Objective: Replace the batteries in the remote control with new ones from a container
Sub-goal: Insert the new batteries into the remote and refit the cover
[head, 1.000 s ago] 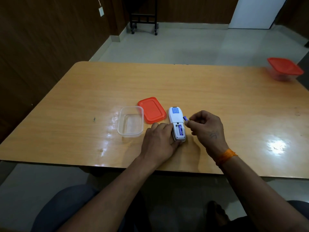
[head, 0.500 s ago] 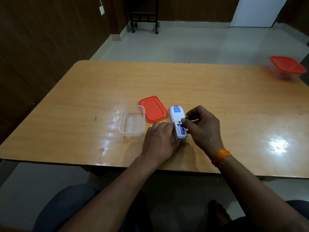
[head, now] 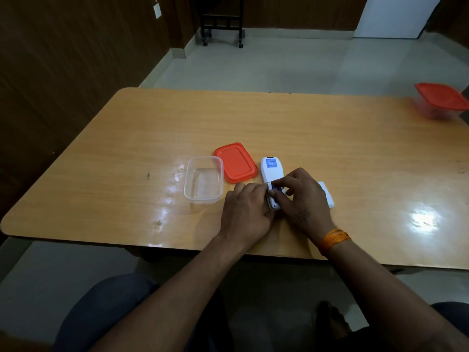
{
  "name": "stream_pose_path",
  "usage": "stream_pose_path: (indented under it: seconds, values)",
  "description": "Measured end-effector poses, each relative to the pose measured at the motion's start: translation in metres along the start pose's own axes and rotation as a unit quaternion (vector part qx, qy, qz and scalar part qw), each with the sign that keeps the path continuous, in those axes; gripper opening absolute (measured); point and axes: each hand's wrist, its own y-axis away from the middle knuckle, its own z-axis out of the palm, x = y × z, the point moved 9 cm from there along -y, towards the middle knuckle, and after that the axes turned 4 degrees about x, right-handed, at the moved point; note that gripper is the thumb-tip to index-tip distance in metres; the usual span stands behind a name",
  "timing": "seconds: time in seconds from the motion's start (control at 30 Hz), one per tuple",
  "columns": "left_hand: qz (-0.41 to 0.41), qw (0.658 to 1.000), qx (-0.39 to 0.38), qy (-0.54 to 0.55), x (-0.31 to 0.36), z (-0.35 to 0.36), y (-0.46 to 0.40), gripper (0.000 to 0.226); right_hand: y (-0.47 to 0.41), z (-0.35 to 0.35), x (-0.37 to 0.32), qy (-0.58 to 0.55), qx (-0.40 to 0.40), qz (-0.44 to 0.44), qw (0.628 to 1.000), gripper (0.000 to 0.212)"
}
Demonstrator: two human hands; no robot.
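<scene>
A white remote control [head: 270,171] lies face down on the wooden table [head: 304,138], its battery bay uncovered near me. My left hand [head: 246,212] grips the remote's near left side and pins it to the table. My right hand [head: 302,196] is over the bay, fingertips pressing a blue battery [head: 277,189] into it. The white battery cover [head: 327,198] rests just right of my right hand. A clear, empty plastic container [head: 203,182] stands left of the remote, its orange lid [head: 235,162] flat beside it.
A second clear container with an orange lid [head: 441,101] stands at the table's far right edge. A black wheeled stand [head: 222,24] is on the floor beyond the table. The table's near edge runs just under my wrists.
My right hand carried the blue battery from beside the remote down onto the open bay. The battery cover now shows to its right. My left hand stayed on the remote.
</scene>
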Motion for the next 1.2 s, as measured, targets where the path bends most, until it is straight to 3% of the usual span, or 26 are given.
stream_pose_path:
  seconds: [0.23, 0.37, 0.5, 0.6, 0.73, 0.87, 1.1, 1.2]
  values:
    - [0.004, 1.0, 0.007, 0.027, 0.002, -0.006, -0.002, 0.039, 0.011, -0.004, -0.01, 0.026, -0.005, -0.034, 0.999, 0.018]
    - [-0.003, 1.0, -0.008, 0.021, 0.001, -0.003, -0.003, 0.047, 0.014, -0.013, -0.008, 0.003, -0.014, -0.019, 1.0, 0.026]
    - [-0.02, 0.999, -0.025, 0.03, 0.001, -0.002, -0.005, 0.067, 0.014, -0.044, -0.001, 0.029, 0.044, 0.002, 0.999, 0.026]
    - [-0.058, 0.998, 0.022, 0.031, 0.003, -0.01, -0.01, 0.056, 0.018, -0.066, 0.024, 0.085, 0.085, 0.06, 0.991, 0.022]
    - [-0.148, 0.989, 0.015, -0.013, 0.004, -0.01, -0.022, 0.062, 0.026, -0.063, 0.055, 0.163, 0.029, 0.153, 0.974, 0.042]
    - [-0.162, 0.982, -0.035, -0.088, 0.013, -0.006, -0.032, 0.078, 0.025, -0.055, 0.057, 0.154, -0.006, 0.153, 0.976, 0.046]
    - [-0.187, 0.975, -0.066, -0.104, 0.025, -0.001, -0.039, 0.05, 0.025, -0.055, 0.059, 0.099, 0.0, 0.171, 0.98, 0.042]
    - [-0.205, 0.973, -0.07, -0.081, 0.025, 0.001, -0.04, 0.049, 0.026, -0.058, 0.061, 0.084, 0.012, 0.174, 0.981, 0.043]
